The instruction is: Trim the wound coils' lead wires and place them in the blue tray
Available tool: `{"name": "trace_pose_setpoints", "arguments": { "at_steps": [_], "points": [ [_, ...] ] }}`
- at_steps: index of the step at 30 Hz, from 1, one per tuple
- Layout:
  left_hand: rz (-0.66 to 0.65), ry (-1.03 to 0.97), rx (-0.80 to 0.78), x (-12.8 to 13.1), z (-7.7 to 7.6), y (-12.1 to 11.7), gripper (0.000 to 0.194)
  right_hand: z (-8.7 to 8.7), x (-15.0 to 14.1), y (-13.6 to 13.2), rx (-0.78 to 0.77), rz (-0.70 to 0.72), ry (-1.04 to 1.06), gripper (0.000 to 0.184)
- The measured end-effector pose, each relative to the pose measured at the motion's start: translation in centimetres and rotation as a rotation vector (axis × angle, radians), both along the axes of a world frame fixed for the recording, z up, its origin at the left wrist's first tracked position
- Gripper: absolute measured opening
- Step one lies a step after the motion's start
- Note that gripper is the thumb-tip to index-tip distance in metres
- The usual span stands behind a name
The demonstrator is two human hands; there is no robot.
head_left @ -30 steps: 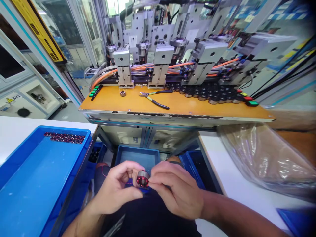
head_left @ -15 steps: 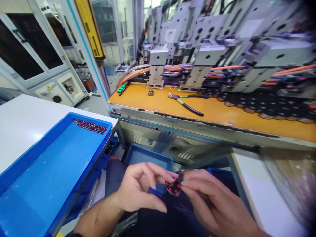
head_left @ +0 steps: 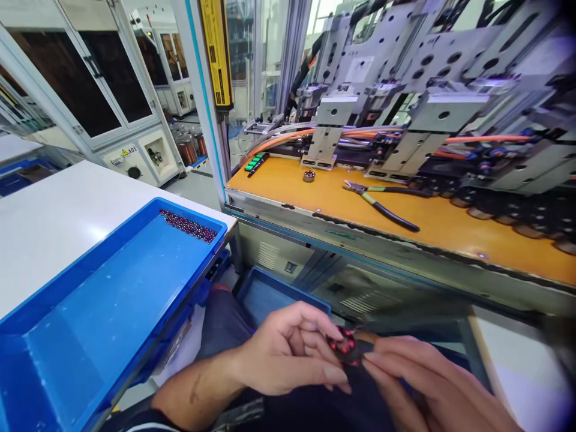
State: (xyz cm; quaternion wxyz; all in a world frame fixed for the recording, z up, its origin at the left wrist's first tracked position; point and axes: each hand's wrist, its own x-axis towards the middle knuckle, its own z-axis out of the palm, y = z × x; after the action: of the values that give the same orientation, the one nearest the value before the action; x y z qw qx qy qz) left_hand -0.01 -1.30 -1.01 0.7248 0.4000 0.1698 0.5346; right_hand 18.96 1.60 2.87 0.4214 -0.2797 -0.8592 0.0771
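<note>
A small round part, dark with red dots around its rim and seemingly a motor stator (head_left: 342, 345), is between my two hands above my lap, slightly blurred. My left hand (head_left: 292, 354) holds it from the left, index fingertip on its top edge and thumb below. My right hand (head_left: 418, 366) is closed in a pinch at its lower right edge; the fingertips partly hide what they grip. Left of my hands is a blue tray (head_left: 112, 300), where several similar red-dotted parts (head_left: 188, 226) are packed in rows at the far end.
On the orange bench (head_left: 324, 192) lie pliers (head_left: 382, 204), a single round part (head_left: 308, 176), green pieces beside a black pen (head_left: 255, 165), and rows of dark round parts (head_left: 508, 210). Machine fixtures (head_left: 333, 114) rise behind. Another blue bin (head_left: 270, 294) sits below the bench.
The view has swung right-to-left, so the bench and tray sit differently in the picture. My right fingers have shifted from the part's upper right to its lower right edge.
</note>
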Motion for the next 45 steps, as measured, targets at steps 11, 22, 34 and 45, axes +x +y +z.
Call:
{"name": "trace_pose_setpoints", "arguments": {
  "at_steps": [11,22,34,45],
  "points": [
    [-0.140,-0.010,-0.163,-0.2,-0.6,0.5,0.049,1.9,-0.4,1.2,0.107,0.120,-0.067,0.016],
    [0.075,-0.084,0.045,-0.1,0.0,0.5,0.034,1.5,-0.6,1.1,0.085,-0.028,-0.062,0.011],
    [-0.252,0.026,-0.125,-0.1,0.0,1.1,0.037,1.9,-0.4,0.9,0.058,0.061,-0.073,0.015],
    [0.167,-0.178,0.099,0.2,0.6,0.9,0.040,2.9,-0.8,1.6,-0.006,0.008,-0.086,0.021]
  ]
}}
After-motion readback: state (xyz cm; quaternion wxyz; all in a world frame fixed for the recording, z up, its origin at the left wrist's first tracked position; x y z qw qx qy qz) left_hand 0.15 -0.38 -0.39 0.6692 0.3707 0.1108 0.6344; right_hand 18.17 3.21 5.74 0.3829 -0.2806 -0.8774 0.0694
